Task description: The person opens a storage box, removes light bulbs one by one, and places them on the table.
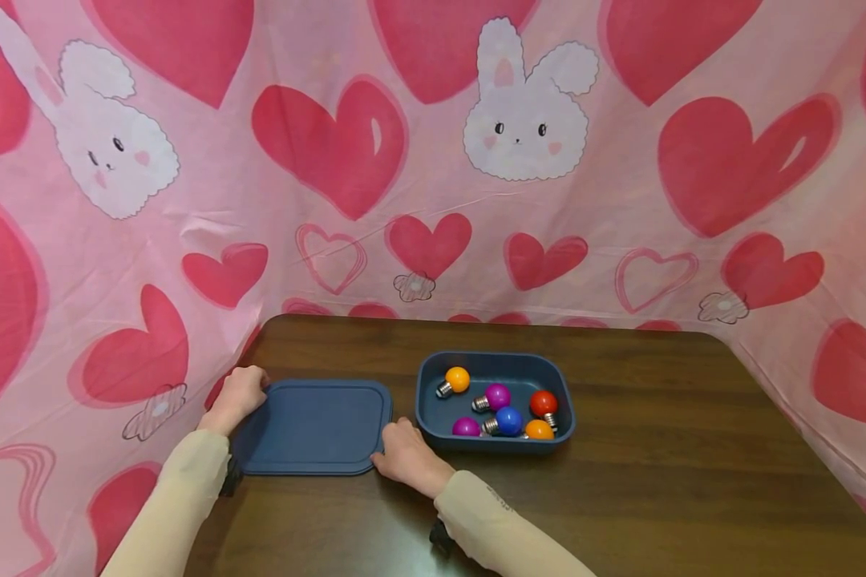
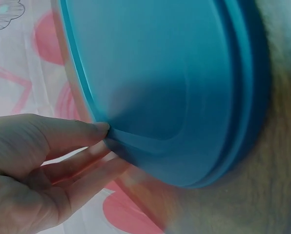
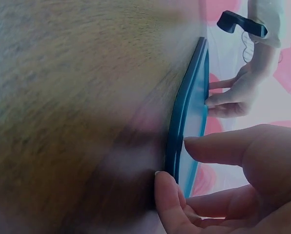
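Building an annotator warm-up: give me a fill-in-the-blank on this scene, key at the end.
1. In the head view, the flat dark-blue rectangular lid lies to the ____ of the open-topped dark-blue rectangular box.
2. Among the glossy round screw-base bulbs in the box, only two colours appear once: red and ____.
3. The hand at the lid's edge nearer the box is the person's ____ one.
4. The pink cloth backdrop shows white rabbits and large red ____.

Missing words: left; blue; right; hearts.

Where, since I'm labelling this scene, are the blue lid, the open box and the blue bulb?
Blue lid [image 1: 313, 429]: head view, middle of its flat top.
Open box [image 1: 487, 444]: head view, its near outer wall.
Blue bulb [image 1: 510, 421]: head view, its round globe.
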The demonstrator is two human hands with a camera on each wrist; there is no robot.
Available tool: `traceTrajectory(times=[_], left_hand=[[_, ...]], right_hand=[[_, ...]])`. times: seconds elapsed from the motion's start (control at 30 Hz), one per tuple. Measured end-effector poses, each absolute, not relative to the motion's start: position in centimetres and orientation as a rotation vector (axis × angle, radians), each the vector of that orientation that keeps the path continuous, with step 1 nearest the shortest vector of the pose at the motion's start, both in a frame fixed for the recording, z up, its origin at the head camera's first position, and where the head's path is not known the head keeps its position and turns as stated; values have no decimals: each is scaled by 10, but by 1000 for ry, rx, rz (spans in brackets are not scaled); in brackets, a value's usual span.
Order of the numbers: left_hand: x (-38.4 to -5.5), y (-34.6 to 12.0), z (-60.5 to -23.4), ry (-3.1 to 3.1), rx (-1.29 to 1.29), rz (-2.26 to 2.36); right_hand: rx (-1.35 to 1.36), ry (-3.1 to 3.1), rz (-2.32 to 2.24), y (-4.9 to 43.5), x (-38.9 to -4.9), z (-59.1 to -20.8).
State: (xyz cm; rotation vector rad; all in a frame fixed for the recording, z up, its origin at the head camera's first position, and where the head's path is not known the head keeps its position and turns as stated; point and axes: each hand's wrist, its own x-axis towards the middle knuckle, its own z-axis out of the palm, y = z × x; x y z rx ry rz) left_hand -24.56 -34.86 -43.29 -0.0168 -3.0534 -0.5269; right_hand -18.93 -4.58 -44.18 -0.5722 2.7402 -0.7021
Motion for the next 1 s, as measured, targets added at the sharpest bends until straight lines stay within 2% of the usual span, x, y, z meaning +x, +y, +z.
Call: traceTrajectory(times=[0.7,1.0], left_hand=[[-245,-343,-432,-3009,-19,-446],[-250,-316,-422,-2882,-169,-479]], right_hand=[[-621,2716,-814,-37,-174,-437],[-812,2733,-891,-24,-166,-426]])
